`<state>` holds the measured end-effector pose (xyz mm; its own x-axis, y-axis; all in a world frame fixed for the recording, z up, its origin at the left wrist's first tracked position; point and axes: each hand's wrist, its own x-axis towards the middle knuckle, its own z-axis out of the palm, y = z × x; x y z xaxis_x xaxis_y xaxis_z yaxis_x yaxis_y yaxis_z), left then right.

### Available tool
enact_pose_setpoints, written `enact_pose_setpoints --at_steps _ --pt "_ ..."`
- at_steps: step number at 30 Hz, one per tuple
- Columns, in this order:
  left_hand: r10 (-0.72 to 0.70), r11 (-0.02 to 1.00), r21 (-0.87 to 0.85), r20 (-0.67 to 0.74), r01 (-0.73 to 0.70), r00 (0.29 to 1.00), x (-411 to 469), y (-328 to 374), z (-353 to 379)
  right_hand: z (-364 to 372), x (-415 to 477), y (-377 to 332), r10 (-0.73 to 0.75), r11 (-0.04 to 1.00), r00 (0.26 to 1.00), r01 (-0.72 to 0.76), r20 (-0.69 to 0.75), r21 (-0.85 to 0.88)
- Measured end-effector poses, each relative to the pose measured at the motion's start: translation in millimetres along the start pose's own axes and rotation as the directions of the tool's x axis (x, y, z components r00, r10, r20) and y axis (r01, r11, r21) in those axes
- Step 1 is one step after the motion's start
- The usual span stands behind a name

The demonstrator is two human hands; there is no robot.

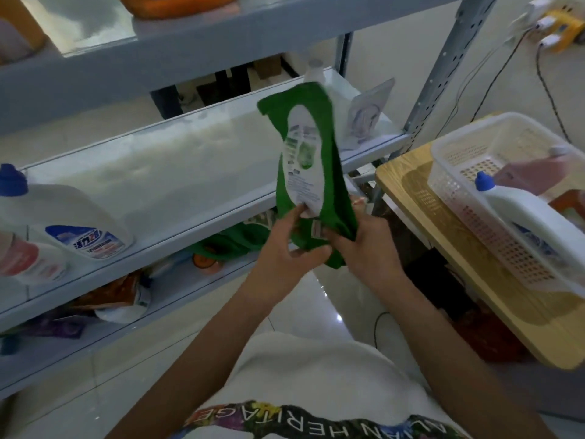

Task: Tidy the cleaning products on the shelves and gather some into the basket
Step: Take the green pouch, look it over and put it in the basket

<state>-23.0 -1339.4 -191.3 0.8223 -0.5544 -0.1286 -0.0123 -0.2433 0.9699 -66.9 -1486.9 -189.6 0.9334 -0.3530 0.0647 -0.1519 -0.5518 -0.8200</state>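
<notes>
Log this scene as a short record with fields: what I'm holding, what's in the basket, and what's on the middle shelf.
held item: green pouch, roughly upright, in front of the shelves
grip: left hand and right hand both hold its lower end
basket: basket on the wooden table, to the right
basket contents: white bottle with blue cap, pink bottle
middle shelf: middle shelf carries a white jug with blue cap at its left end

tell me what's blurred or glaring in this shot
Head view: the green plastic refill pouch is motion-smeared at its top; tiny glare spots sit on the glossy white floor tiles; the grey metal shelf edges bow slightly, wide-angle distortion; light is dim.
</notes>
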Motion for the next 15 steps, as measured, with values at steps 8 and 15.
enact_pose_setpoints --at_steps 8,15 --pt "-0.23 0.71 -0.685 -0.007 0.163 0.973 6.1 5.7 13.5 15.4 -14.2 -30.9 -0.3 0.9 0.952 0.301 0.053 -0.315" --pt "-0.29 0.651 -0.743 -0.055 0.155 0.955 3.6 -29.5 -6.1 -9.9 3.6 0.6 0.071 0.971 0.995 -0.085 0.071 0.224"
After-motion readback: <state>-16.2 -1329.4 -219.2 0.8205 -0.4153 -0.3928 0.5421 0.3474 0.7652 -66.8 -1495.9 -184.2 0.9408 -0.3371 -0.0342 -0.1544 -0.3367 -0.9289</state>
